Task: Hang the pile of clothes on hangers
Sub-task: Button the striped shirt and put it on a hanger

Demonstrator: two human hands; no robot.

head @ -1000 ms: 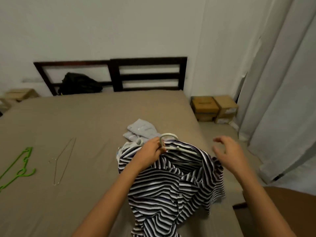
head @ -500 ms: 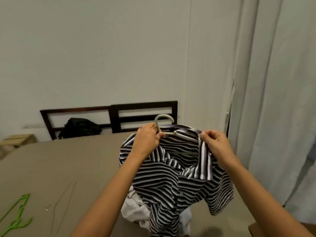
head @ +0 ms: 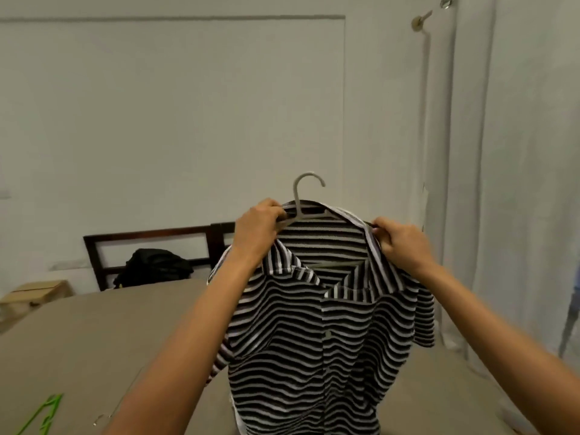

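A black-and-white striped shirt (head: pixel 314 328) is held up in the air above the near part of the bed (head: pixel 94 340), its buttoned front turned toward the camera and its open collar spread at the top. It is draped over a pale plastic hanger (head: pixel 297 199), whose hook is seen standing upright above the neckline, while one arm of the hanger is visible inside the collar and the lower bar is glimpsed through the neck opening. The shirt's shoulder and the hanger arm beneath it are gripped by the left hand (head: pixel 257 229), its fingers curled round both. The opposite shoulder seam, by the collar, is pinched between the bent fingers and thumb of the right hand (head: pixel 400 244). The sleeves and hem are left hanging loose, and the hem runs out of view at the lower edge. On the tan bed cover, at the lower left, part of a green hanger (head: pixel 40 412) is seen, with a thin metal piece lying just beside it that is too small to be identified. At the far end of the bed a dark wooden headboard (head: pixel 150 235) is set against the white wall, and a black bag (head: pixel 153 266) is propped against it. A cardboard box (head: pixel 34 293) is placed at the far left, and a pale curtain (head: pixel 518 183) is hung at the right.
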